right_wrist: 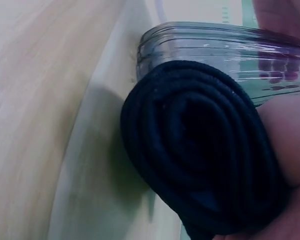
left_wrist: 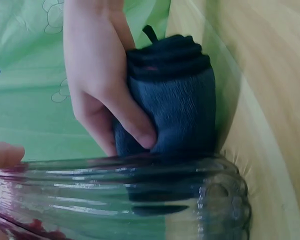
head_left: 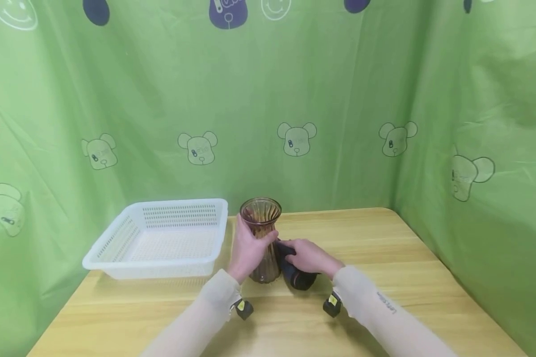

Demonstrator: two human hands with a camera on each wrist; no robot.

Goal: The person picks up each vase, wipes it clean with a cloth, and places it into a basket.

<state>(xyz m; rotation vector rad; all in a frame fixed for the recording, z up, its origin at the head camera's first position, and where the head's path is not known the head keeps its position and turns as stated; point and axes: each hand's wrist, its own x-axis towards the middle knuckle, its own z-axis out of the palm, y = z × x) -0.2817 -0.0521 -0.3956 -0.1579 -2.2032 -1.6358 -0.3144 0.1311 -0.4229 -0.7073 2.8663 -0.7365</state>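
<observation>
A fluted glass vase (head_left: 266,270) with a flared rim and a brownish-purple tint stands upright on the table. My left hand (head_left: 248,249) grips it round the narrow neck, thumb across the near side. On its right, my right hand (head_left: 311,255) holds a dark rolled-up towel (head_left: 302,280) close against the glass. In the left wrist view the towel (left_wrist: 187,107) shows a fuzzy blue-grey face, a black layered end and a small loop. The right wrist view looks onto the coiled end of the roll (right_wrist: 190,135), with the vase (right_wrist: 195,47) behind it.
A white perforated plastic basket (head_left: 161,270) sits on the left part of the wooden table (head_left: 429,307). Green curtains (head_left: 250,89) printed with bear heads hang behind the table and along both sides.
</observation>
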